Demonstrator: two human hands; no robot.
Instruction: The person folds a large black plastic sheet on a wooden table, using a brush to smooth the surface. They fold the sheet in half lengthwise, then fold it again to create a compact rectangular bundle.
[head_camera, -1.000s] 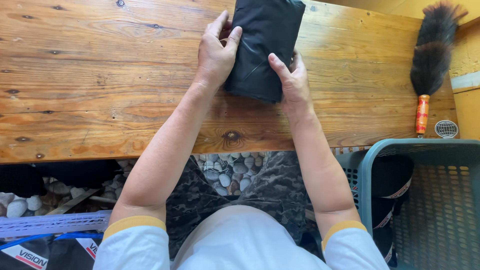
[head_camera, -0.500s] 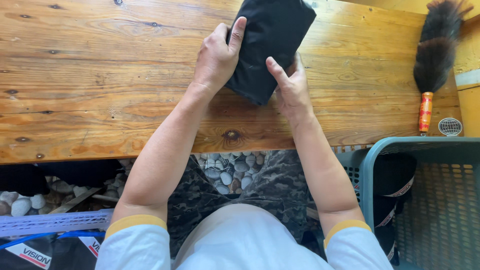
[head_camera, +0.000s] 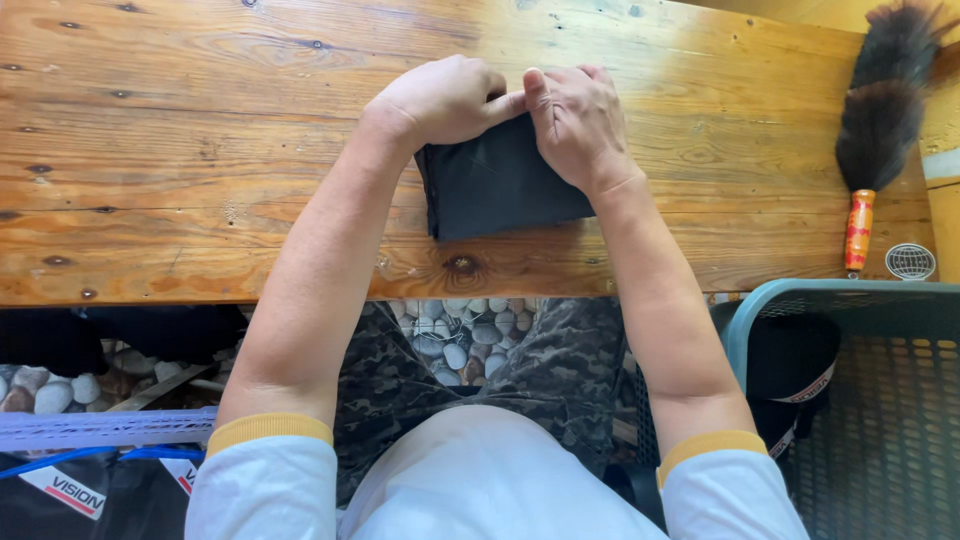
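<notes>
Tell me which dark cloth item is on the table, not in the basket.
The folded black cloth, pressed under both hands, left and right. The other dark garment lies inside the teal basket.

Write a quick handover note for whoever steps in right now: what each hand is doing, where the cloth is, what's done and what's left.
Left hand: curled on the far edge of the folded black fabric piece, gripping it.
Right hand: pressed on the fabric's far right corner, beside the left.
Fabric lies on the wooden plank table, folded into a compact rectangle.
Left: final tuck or smoothing.
Nearby: teal plastic mesh basket and dark feather duster at right.
</notes>
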